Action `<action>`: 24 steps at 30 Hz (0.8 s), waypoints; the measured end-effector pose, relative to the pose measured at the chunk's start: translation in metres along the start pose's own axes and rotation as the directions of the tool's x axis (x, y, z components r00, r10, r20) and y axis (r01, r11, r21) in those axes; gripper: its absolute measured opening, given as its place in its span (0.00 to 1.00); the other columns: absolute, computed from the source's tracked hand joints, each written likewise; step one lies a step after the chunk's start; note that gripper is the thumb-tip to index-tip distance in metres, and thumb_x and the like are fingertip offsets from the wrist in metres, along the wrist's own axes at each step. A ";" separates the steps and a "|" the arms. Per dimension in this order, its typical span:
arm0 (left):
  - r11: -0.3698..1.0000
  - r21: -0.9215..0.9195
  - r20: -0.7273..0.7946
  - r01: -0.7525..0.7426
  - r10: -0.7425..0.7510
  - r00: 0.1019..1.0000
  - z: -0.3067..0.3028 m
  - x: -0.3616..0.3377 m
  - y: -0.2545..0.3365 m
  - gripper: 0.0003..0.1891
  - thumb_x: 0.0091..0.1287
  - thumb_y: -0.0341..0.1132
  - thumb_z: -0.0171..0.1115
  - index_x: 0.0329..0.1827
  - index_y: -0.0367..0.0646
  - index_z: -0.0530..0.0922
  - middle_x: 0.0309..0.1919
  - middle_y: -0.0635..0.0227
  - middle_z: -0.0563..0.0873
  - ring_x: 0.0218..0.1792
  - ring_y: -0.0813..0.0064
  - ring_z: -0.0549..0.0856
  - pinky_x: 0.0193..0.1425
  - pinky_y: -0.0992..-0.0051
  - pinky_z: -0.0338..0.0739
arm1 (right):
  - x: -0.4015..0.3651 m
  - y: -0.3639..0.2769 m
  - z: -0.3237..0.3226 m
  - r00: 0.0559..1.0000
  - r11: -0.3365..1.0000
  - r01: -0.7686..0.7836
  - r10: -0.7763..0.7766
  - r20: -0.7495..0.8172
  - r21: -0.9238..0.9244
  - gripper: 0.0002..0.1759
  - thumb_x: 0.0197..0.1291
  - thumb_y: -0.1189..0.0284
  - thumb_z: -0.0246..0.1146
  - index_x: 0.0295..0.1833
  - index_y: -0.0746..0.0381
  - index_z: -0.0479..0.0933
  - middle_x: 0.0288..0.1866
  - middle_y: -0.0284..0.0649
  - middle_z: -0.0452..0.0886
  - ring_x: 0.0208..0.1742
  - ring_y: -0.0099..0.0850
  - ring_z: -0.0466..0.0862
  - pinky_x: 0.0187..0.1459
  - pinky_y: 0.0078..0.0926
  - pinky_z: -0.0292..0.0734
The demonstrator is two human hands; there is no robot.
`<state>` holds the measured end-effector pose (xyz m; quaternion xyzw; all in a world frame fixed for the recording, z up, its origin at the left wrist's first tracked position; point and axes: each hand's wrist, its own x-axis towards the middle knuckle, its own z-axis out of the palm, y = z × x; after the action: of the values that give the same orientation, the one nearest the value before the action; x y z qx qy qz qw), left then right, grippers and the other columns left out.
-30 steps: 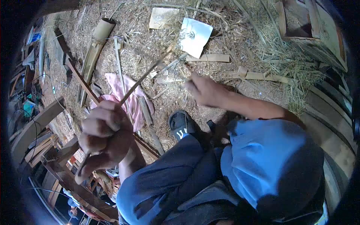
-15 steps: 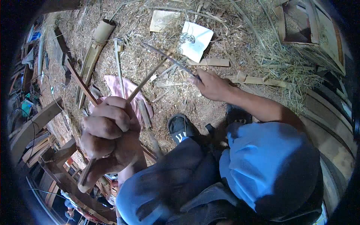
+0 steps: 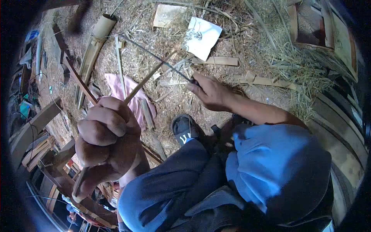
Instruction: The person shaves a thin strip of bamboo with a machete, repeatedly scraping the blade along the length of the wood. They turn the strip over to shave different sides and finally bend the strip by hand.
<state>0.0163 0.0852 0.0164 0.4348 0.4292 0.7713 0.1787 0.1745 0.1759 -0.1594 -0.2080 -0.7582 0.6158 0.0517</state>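
Note:
My left hand (image 3: 108, 139) is closed in a fist around a thin wooden stick (image 3: 145, 81). The stick slants up and right out of the fist, and its lower end shows along the thumb. My right hand (image 3: 210, 91) grips the near end of a long thin dark blade (image 3: 147, 56), mostly hiding its handle. The blade points up and left and crosses the stick close to the stick's far end. A reddish-brown strip (image 3: 79, 81) runs down behind the left fist.
A split bamboo pole (image 3: 91, 58), a pink cloth (image 3: 137, 104) and a white sheet (image 3: 203, 38) lie on ground strewn with shavings. A wooden box (image 3: 309, 29) stands at upper right. My sandalled foot (image 3: 183, 127) is below the hands; timber frames (image 3: 58, 166) crowd the lower left.
My right hand has drawn slightly left and down, and the blade now reaches further left across the stick. My left fist has shifted a little left, still around the stick.

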 end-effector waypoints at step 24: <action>0.998 -0.026 -0.065 -0.064 0.063 0.996 0.008 0.009 -0.007 0.35 0.62 0.73 0.45 0.16 0.53 0.52 0.07 0.79 0.52 0.06 0.83 0.60 0.12 0.80 0.51 | 0.013 0.032 -0.010 0.940 0.930 -0.341 0.336 -0.060 -0.139 0.26 0.71 0.55 0.51 0.37 0.71 0.70 0.26 0.56 0.73 0.27 0.51 0.75 0.31 0.46 0.68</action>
<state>0.0167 0.0988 0.0177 0.4205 0.4099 0.7961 0.1462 0.1745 0.1947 -0.1895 -0.3496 -0.7534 0.5540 -0.0575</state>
